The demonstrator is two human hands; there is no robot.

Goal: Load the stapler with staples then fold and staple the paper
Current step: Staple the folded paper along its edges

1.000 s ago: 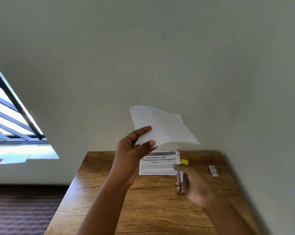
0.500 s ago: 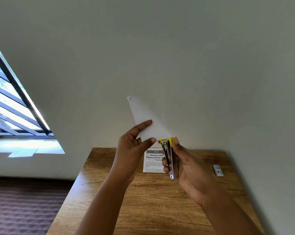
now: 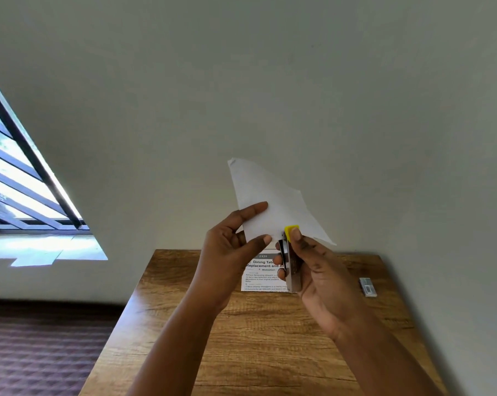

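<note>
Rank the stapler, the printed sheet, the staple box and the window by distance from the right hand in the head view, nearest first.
1. Stapler: gripped in the right hand.
2. Printed sheet: on the table, just left.
3. Staple box: on the table, right.
4. Window: far left.

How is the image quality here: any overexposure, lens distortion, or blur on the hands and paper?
Head view: the window at left is blown out and its bars slant from wide-angle distortion; the left hand, right hand, folded paper and stapler are evenly lit and fairly sharp; small print on the printed sheet on the table is soft.
</note>
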